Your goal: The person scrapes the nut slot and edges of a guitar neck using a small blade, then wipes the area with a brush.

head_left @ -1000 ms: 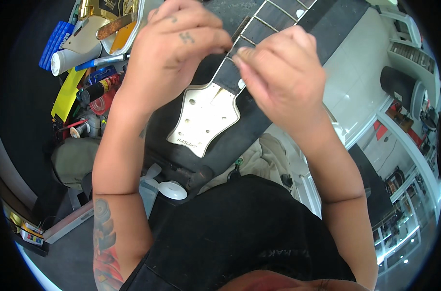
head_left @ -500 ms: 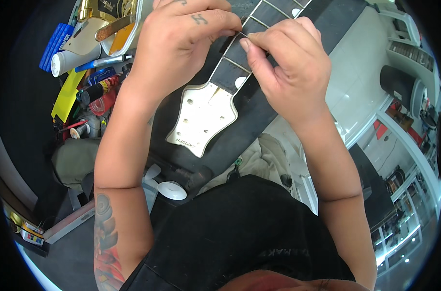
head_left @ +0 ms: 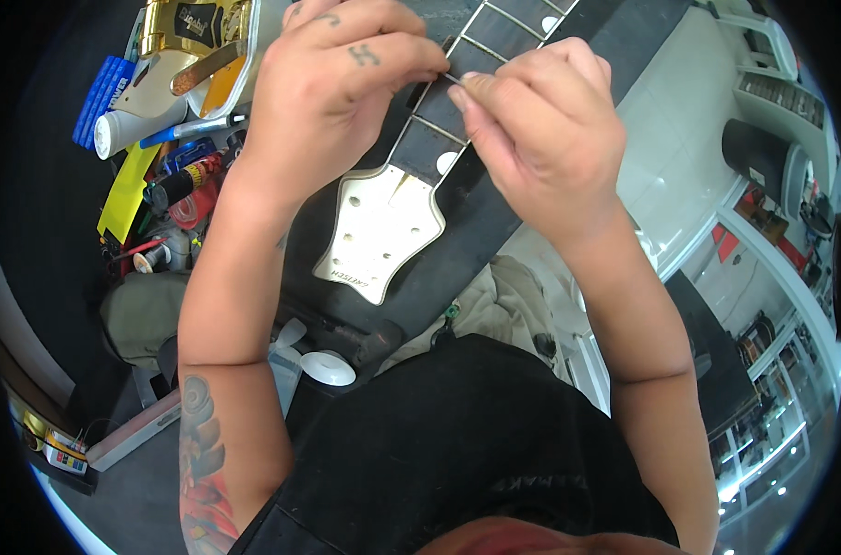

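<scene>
A guitar neck lies slantwise on the dark bench, its dark fretboard [head_left: 428,143] running up to the top edge and its white headstock [head_left: 374,231] pointing toward me. Thin metal frets cross the board, and round white inlays show along its right side. My left hand [head_left: 332,102] is closed at the fretboard's left edge, fingertips at one end of a short fret wire [head_left: 454,80]. From the right, my right hand [head_left: 550,129] pinches the wire's other end between thumb and index finger. Whether the wire sits in its slot or just above the board, I cannot tell.
Left of my left arm are a crowded tool pile, a white tub [head_left: 254,65] with gold guitar parts, a white roll [head_left: 124,129], a blue pen [head_left: 184,129] and a yellow strip [head_left: 127,194]. A black power tool [head_left: 374,338] and white dish [head_left: 328,367] lie nearer me.
Both hands have shifted slightly left and nearer me in the picture, along with the neck and headstock. The pinch on the fret wire stays much the same.
</scene>
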Available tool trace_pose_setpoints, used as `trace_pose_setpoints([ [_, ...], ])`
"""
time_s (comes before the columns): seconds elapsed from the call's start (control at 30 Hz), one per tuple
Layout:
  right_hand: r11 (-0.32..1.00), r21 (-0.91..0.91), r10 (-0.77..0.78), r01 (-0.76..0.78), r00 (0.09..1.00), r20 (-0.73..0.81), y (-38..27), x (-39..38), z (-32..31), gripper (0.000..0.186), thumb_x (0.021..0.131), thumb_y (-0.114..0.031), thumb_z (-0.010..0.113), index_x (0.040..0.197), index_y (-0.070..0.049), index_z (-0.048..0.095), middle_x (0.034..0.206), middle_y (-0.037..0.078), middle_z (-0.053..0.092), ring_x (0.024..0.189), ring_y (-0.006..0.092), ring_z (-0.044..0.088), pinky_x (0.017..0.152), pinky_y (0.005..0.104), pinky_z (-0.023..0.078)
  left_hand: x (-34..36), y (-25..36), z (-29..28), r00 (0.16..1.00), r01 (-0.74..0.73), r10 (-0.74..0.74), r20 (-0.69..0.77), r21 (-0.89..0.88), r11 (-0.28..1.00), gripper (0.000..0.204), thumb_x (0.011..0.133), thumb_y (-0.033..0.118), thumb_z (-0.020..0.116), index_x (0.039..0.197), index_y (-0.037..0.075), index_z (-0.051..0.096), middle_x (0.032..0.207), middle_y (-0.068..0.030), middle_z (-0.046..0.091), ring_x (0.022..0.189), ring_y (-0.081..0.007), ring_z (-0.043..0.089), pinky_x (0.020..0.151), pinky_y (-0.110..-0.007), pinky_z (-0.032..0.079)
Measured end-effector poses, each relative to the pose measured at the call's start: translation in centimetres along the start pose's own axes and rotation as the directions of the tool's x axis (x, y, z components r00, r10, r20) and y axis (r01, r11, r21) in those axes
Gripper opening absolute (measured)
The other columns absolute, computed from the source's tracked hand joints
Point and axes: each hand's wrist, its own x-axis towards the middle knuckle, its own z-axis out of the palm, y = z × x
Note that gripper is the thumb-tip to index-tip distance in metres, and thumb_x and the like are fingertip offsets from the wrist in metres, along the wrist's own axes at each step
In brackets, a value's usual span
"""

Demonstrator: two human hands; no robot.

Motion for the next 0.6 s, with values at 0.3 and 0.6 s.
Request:
trace_pose_setpoints([
  [0.3,0.988,0.139,0.045,-0.062,0.992,0.12,-2.5,-1.2,-0.5,0.027,0.075,-0.005,0.096,0.098,-0.007,0.083,0.087,0.001,0.069,0.081,0.0235,0.062,0.079,0.0365,0.045,-1.9,2.0,-2.3,0.955,0.094,-0.121,0.272,0.11,0.989,0.036,0.064,-0.002,0.087,0.099,0.008,0.085,0.095,-0.0025,0.074,0.101,-0.0291,0.068,0.085,-0.039,0.057],
  [0.6,0.995,0.017,0.099,-0.099,0.995,-0.016,-0.2,-0.6,-0.3,0.023,0.075,-0.009,0.094,0.089,-0.014,0.077,0.09,-0.003,0.068,0.085,0.024,0.062,0.081,0.0399,0.046,0.3,1.0,-0.1,0.982,0.083,-0.098,0.16,0.102,0.991,0.035,0.067,-0.004,0.086,0.099,0.008,0.086,0.097,-0.0023,0.075,0.099,-0.0299,0.068,0.085,-0.039,0.057],
])
